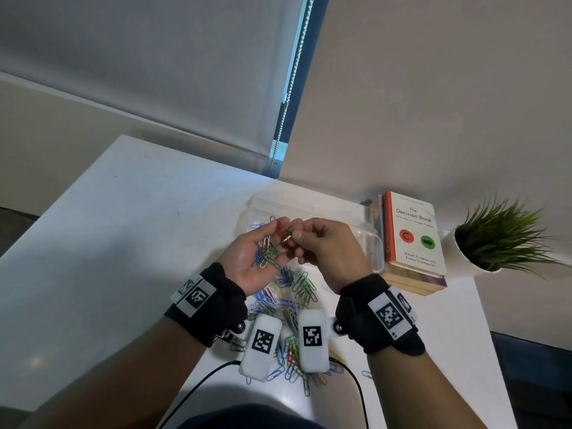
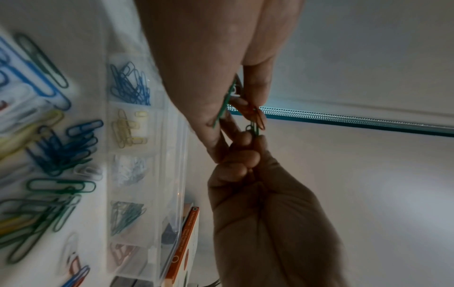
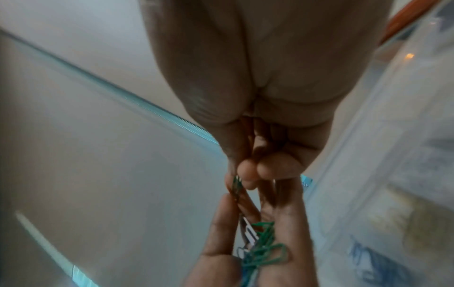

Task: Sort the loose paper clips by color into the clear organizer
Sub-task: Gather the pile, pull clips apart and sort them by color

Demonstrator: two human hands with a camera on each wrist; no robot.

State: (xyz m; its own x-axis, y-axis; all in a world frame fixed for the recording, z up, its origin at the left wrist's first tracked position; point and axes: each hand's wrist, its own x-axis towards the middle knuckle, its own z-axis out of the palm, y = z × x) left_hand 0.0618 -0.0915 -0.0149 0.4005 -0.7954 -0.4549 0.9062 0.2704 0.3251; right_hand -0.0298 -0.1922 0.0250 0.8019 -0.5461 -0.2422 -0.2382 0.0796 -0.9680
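Meanwhile my left hand [image 1: 252, 258] cupped a bunch of clips [image 1: 268, 253] and pinched a red clip [image 1: 277, 225] at the fingertips. My right hand [image 1: 328, 252] pinched a green clip [image 1: 288, 232] hooked to it, above the loose pile [image 1: 297, 286]; the clear organizer [image 1: 370, 239] sat just behind.

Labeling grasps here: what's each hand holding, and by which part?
Left hand cups a bunch of mixed clips in its palm and pinches a red clip at the fingertips. Right hand pinches one end of a green clip hooked to the red one.
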